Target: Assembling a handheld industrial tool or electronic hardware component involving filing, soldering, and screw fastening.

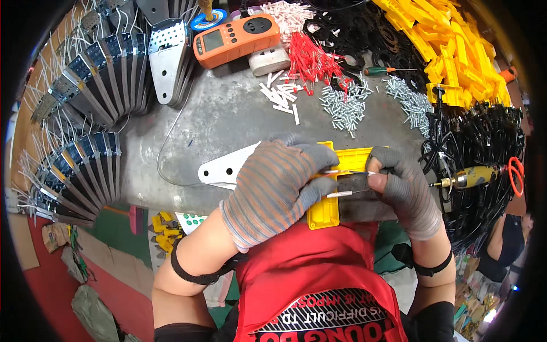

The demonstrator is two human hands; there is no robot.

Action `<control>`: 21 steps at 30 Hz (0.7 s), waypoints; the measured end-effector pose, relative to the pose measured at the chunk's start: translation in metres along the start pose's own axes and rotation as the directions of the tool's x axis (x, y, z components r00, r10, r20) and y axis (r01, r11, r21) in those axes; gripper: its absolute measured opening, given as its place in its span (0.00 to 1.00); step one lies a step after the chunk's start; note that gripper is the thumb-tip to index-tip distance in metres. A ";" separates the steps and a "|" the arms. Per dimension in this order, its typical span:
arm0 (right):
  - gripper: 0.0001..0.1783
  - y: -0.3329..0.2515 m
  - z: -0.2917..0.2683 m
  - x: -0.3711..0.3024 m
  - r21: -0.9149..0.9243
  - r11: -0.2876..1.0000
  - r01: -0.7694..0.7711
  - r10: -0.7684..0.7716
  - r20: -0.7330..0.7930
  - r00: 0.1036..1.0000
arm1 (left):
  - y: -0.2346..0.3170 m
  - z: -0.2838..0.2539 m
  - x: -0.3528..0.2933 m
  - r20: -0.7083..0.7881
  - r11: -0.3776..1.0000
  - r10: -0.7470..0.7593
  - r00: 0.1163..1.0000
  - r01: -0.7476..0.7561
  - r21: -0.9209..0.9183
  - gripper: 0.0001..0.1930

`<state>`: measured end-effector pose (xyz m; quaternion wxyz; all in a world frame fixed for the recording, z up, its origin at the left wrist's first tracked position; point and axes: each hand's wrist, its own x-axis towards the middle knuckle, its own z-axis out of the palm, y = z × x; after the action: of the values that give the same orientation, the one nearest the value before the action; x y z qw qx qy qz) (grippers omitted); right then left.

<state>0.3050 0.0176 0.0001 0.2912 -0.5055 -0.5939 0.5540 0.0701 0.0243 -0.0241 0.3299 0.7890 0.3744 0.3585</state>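
My left hand (273, 185), in a grey and orange striped glove, lies over a white metal plate (219, 169) with round holes and hides part of it. Its fingers curl round the end of a thin wire with a white sleeve (336, 171). Thumb and fingertips of my right hand (405, 191), gloved in grey, pinch the other end of that wire. A second white sleeve (340, 194) on a wire sits just below. Under both hands rests a yellow plastic handle (323, 214), partly covered by the left fingers.
Metal plates with wires (85, 85) fan out at left. An orange meter (238, 39), white sleeves (279, 94), red wire pieces (313, 60) and screws (345, 106) lie beyond my hands. Yellow handles (456, 51), black cables (478, 142) and an electric screwdriver (473, 178) are at right.
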 end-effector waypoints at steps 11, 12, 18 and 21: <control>0.13 -0.012 0.006 0.001 -0.101 0.969 -0.226 0.236 0.095 0.967 | 0.008 0.006 -0.005 -0.055 0.988 0.029 0.998 -0.021 0.154 0.07; 0.13 -0.010 0.004 0.001 -0.101 0.970 -0.223 0.233 0.099 0.967 | 0.008 0.005 -0.006 -0.043 0.988 0.007 0.999 0.000 0.155 0.07; 0.11 -0.004 0.009 -0.001 0.066 0.969 -0.238 0.238 -0.003 0.971 | 0.011 0.009 -0.010 -0.110 0.991 0.011 0.994 0.004 0.134 0.11; 0.12 -0.006 0.014 -0.002 0.012 0.988 -0.155 0.154 0.033 0.987 | 0.010 0.009 -0.012 -0.093 0.991 0.027 0.995 -0.015 0.135 0.14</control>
<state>0.2912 0.0111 0.0037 0.2417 -0.5390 -0.5533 0.5873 0.0754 0.0069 -0.0246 0.2542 0.7953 0.4046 0.3731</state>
